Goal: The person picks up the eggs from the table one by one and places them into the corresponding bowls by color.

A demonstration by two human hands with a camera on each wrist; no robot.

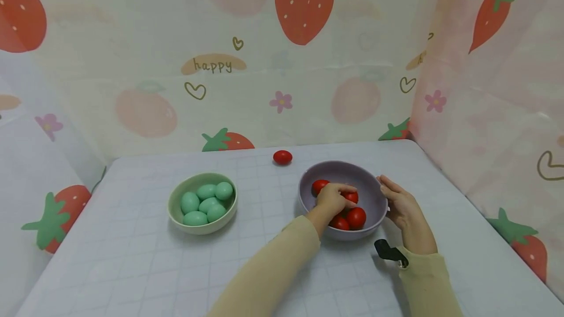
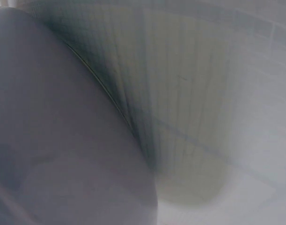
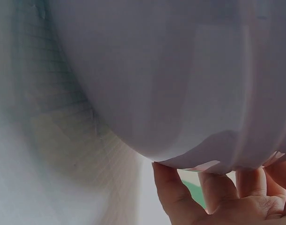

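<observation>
A purple bowl (image 1: 378,212) with several red eggs (image 1: 356,218) in it stands right of centre on the table. My left hand (image 1: 331,200) reaches inside it, the thumb and fingers around a red egg (image 1: 351,196). At the bowl's right side, my right hand (image 1: 404,212) rests its fingers against the outer wall. The right wrist view shows those fingertips (image 3: 168,180) touching the bowl (image 3: 133,84) from outside. Only the bowl's outer wall (image 2: 77,126) and table fill the left wrist view; the left hand is hidden there.
A light green bowl (image 1: 173,213) holding several green eggs (image 1: 206,204) stands to the left. One red egg (image 1: 282,157) lies near the table's back edge. Strawberry-patterned cloth (image 1: 264,106) rises behind the table (image 1: 132,268) and at its sides.
</observation>
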